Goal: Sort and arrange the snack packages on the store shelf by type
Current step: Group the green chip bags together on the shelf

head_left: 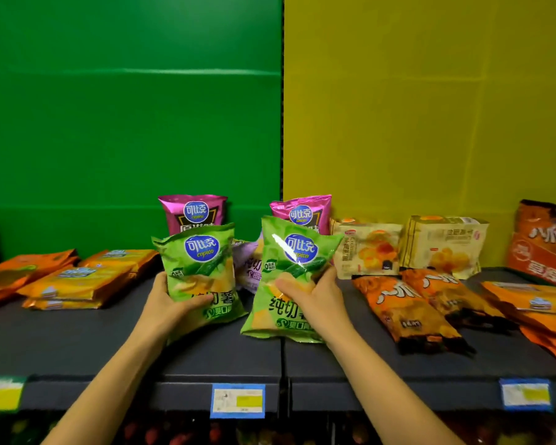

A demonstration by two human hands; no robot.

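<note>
Two green chip bags stand side by side at the middle of the dark shelf (77, 342). My left hand (167, 300) grips the left green bag (198, 261) at its lower left edge. My right hand (312, 295) holds the right green bag (289, 274) across its middle, the thumb on its front. Behind them two pink chip bags (193, 211) (302, 213) stand upright against the back wall. A pale purple bag (246, 264) shows partly between the green ones.
Orange flat packs (77, 277) lie stacked at the left. Two cream pastry packs (366, 248) (443, 244) stand to the right, with orange snack bags (408, 313) lying before them and more orange packs (543, 303) at the far right. Price tags (237, 400) line the shelf's front edge.
</note>
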